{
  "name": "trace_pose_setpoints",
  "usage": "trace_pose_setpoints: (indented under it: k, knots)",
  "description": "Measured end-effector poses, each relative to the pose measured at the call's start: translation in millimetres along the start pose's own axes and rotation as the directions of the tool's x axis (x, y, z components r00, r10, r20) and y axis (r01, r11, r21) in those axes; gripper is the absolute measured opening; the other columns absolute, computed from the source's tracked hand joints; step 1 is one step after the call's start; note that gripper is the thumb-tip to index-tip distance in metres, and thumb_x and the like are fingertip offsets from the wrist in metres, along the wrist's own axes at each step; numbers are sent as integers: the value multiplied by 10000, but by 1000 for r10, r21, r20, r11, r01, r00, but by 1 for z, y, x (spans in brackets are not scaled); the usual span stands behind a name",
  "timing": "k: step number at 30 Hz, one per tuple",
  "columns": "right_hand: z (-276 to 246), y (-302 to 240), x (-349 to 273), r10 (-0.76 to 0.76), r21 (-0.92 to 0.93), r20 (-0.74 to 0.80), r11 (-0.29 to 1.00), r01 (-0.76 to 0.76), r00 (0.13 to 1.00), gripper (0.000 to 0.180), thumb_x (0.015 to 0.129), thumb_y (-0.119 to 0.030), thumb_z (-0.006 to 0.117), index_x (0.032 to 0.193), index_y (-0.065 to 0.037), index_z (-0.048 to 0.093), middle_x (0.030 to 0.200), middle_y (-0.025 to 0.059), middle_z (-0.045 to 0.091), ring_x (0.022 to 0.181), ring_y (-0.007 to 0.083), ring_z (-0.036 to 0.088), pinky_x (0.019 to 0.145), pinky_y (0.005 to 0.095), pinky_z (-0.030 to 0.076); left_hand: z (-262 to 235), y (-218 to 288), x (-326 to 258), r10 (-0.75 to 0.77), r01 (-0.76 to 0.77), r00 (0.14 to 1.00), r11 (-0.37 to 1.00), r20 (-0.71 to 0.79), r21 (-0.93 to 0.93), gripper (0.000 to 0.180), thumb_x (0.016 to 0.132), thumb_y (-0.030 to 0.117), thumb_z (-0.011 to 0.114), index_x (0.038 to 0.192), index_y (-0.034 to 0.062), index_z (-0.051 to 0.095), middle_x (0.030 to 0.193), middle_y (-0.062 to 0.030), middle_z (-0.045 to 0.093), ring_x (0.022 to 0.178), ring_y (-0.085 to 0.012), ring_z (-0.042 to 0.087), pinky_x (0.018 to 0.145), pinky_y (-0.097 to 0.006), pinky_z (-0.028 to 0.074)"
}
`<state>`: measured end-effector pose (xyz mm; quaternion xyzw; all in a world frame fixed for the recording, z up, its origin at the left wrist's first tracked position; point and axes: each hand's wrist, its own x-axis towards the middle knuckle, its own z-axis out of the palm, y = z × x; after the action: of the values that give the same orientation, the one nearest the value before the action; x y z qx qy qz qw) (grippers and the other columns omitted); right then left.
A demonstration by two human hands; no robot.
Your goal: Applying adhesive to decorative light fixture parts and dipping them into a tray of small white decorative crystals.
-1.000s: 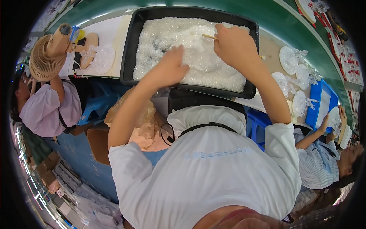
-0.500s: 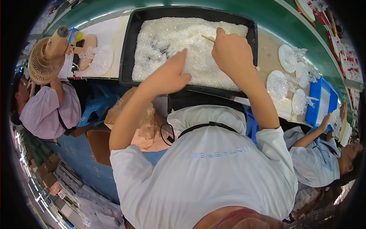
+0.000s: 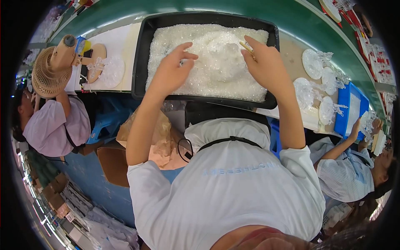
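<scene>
A black tray holds a wide bed of white, glittering granules, heaped in the middle. Above its left side is my left hand, fingers apart and holding nothing. My right hand is at the tray's right side, its fingers closed on a thin yellowish stick. The stick's far end points toward the heap; whether it has a tip or bristles cannot be made out.
Clear ornaments on round bases stand right of the tray, beside a blue bin. A tan fan is at the left. Co-workers sit on both sides. A cardboard box and brown paper lie below the bench.
My left hand has moved left and up, its fingers spreading. My right hand has shifted slightly right with the stick. The dark patches at the tray's left are now mostly covered by granules.
</scene>
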<state>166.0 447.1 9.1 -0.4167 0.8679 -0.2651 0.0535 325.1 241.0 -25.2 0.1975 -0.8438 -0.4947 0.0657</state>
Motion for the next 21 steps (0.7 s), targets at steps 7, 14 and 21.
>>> trace_pose_setpoints:
  k: [7,14,21]
  knots:
    - [7,-10,-11,-271,-269,-128,935,230,954,479,918,-172,656,1363,-51,527,645,176,613,588,312,628,546,408,490,-8,-1,43,-156,186,982,883,104,-431,410,983,234,500,1319,5,548,1113,-79,675,1010,-166,629,916,-291,465]
    - [16,10,-7,-171,-318,-132,940,121,976,372,893,-128,668,1225,11,574,699,145,630,653,290,655,537,388,493,3,18,31,-134,171,985,675,109,-717,301,966,194,503,1203,30,592,1079,-46,628,1001,-156,605,932,-332,472]
    - [16,20,-3,-506,-372,-298,842,389,809,269,819,-55,671,1066,41,627,984,182,706,699,264,670,581,345,528,-9,9,34,-79,71,997,732,20,-678,467,999,264,442,1405,36,475,1360,-99,554,1279,-218,502,1083,-366,367]
